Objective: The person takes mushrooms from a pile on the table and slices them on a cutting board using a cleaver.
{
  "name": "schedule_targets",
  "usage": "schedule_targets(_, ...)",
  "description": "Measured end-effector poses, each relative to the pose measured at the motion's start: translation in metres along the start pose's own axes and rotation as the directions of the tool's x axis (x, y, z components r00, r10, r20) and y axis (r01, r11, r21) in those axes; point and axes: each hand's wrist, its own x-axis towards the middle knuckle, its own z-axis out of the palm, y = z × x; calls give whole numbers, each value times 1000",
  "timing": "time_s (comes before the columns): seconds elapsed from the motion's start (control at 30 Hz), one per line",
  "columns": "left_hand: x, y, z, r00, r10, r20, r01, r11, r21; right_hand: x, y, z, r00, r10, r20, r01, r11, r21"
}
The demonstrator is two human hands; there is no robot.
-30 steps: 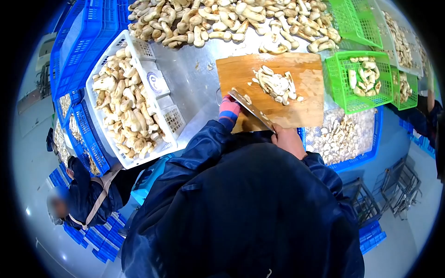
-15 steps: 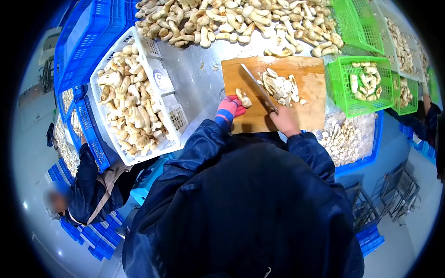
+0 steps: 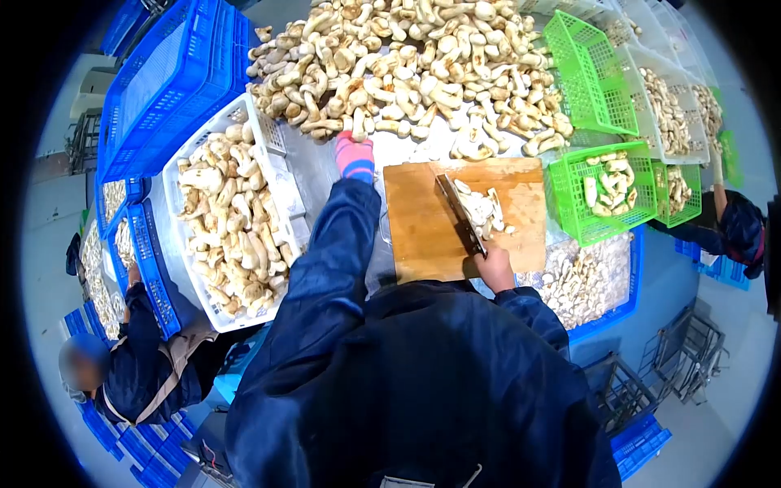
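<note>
My left hand [image 3: 355, 156], in a pink and blue striped glove, reaches to the near edge of a big heap of mushrooms [image 3: 423, 73]. Its fingers are curled around a thick-stemmed mushroom [image 3: 359, 123] there, partly hidden by the glove. My bare right hand [image 3: 495, 268] grips a kitchen knife [image 3: 462, 213] by its handle. The blade slants up and left over a wooden cutting board [image 3: 423, 236], beside a small pile of sliced mushroom [image 3: 486, 209].
A white crate of whole mushrooms [image 3: 169, 191] stands left, near stacked blue crates [image 3: 150, 106]. On the right are a green basket with mushrooms [image 3: 561, 207] and a blue-edged tray of slices [image 3: 598, 324]. A co-worker [image 3: 154, 366] is at lower left; another person's sleeve [image 3: 740, 228] shows far right.
My left hand has left the board and moved forward to the heap. The mushroom it held over the board no longer shows there. The knife stays in my right hand, its blade now beside the slices.
</note>
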Motion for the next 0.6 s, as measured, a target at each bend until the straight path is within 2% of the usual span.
schedule_targets(0.07, 12, 25, 4, 999, -35, -21, 40, 945, 324, 1, -2, 0, 1000, 7, -5, -7, 1000, 2)
schedule_targets(0.1, 18, 25, 7, 997, -51, 54, 26, 919, 393, 0, -1, 1, 1000, -5, -20, 6, 1000, 17)
schedule_targets(0.2, 28, -12, 29, 982, 187, 37, -190, 938, 291, -1, -3, 2, 1000, -18, -16, 18, 1000, 14)
schedule_targets(0.23, 28, -8, 21, 988, 43, 146, -71, 979, 192, -2, -3, 1, 1000, -18, -4, 18, 1000, 3)
schedule_targets(0.27, 28, -16, 23, 983, -27, 183, -12, 977, 211, -3, -3, 0, 1000, -10, -9, 10, 1000, 9)
schedule_targets(0.3, 21, -19, 20, 892, -247, 378, 350, 908, -231, -3, -3, 0, 1000, -3, -13, 3, 1000, 17)
schedule_targets(0.33, 4, -12, 9, 719, -310, 622, 674, 530, -515, -2, -3, 1, 1000, 5, -16, -4, 1000, 28)
schedule_targets(0.37, -18, 0, -6, 652, -258, 713, 744, 400, -535, 0, -4, 0, 1000, -26, -5, 26, 999, -18)
schedule_targets(0.4, -45, 11, -20, 579, -191, 792, 808, 262, -528, -1, -3, 0, 999, -41, -25, 42, 999, 23)
schedule_targets(0.47, -100, 18, -35, 535, -248, 807, 827, 350, -441, -1, -7, -1, 997, -71, -18, 72, 996, 43)
schedule_targets(0.5, -118, 15, -37, 531, -246, 811, 775, 528, -347, 0, -8, 0, 997, -70, 23, 69, 997, 47)
schedule_targets(0.53, -138, 16, -40, 574, -268, 774, 683, 678, -272, -1, -11, 1, 995, -68, 68, 65, 997, 52)
schedule_targets(0.6, -170, -1, -32, 708, -212, 674, 432, 884, -175, -2, -24, 1, 984, -17, 179, 16, 1000, 3)
